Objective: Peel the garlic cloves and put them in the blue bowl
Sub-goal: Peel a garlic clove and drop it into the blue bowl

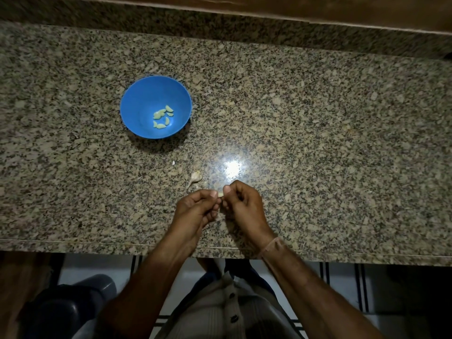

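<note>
A blue bowl (137, 104) stands on the granite counter at the left and holds several pale peeled garlic cloves (162, 117). Near the front edge my left hand (195, 209) and my right hand (241, 204) meet fingertip to fingertip. Both pinch one small garlic clove (220, 194), which shows only as a pale sliver between the thumbs. Just beyond my left hand lies the rest of a garlic bulb (195, 177) with its dry stalk, untouched on the counter.
A tiny white scrap of garlic skin (174, 163) lies between bowl and bulb. The granite counter (318, 143) runs wide to the right, with a raised back ledge (244, 28) behind. A dark bin (73, 304) stands on the floor below left.
</note>
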Demonstrator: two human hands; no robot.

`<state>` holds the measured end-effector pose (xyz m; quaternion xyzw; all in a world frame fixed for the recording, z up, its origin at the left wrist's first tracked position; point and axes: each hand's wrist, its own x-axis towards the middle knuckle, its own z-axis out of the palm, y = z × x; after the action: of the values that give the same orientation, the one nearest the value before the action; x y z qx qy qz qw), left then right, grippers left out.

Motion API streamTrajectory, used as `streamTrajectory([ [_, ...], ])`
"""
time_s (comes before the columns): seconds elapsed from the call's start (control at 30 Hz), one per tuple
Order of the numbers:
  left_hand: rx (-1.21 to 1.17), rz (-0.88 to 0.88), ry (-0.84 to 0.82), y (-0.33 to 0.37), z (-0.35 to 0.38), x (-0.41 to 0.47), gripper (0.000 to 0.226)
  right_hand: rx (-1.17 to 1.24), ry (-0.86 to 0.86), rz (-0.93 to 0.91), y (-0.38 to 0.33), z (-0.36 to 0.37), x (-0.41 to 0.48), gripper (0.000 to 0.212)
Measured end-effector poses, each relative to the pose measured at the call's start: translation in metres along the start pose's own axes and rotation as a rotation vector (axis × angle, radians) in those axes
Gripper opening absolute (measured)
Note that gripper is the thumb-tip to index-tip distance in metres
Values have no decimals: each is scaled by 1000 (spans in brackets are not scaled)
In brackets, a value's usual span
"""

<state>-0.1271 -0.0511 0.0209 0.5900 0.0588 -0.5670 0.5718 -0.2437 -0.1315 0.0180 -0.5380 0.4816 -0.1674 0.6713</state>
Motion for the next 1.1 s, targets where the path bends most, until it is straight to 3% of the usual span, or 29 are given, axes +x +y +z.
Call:
streamTrajectory([
  [0.07, -49, 1, -13, -1, 0, 0, 7, 33, 1, 7, -2, 1, 2, 28],
  [0.2, 34, 108, 37, -4, -5, -1, 17, -299, 99, -232, -7, -5, 3, 27],
  [0.3, 123, 207, 102, -6, -6, 0, 18, -504, 113, -329, 2, -10, 7, 12],
  [0.4, 154, 250, 126, -5, -5, 1, 14, -677, 136, -415, 8, -11, 7, 20],
  [0.47, 157, 266, 122, -5, -4, -1, 11, -546, 137, -396, 1, -9, 3, 18],
  [0.6, 145, 252, 116, -5, -2, -6, 8, -34, 66, -74, -12, -3, -5, 3],
  [0.8, -88, 68, 96, -3, -1, -7, 13, 97, 57, -26, -12, -2, -7, 6],
  [0.9, 176, 186, 210, -7, -1, -5, 19, 74, 74, -45, -8, -3, -5, 8],
  [0.97, 411, 329, 275, -9, -2, -3, 5, 85, 81, -31, -6, -5, -4, 9],
  [1.1, 641, 540, 247, -3, 0, -10, 12, 198, 66, 23, -3, -6, -2, 7],
])
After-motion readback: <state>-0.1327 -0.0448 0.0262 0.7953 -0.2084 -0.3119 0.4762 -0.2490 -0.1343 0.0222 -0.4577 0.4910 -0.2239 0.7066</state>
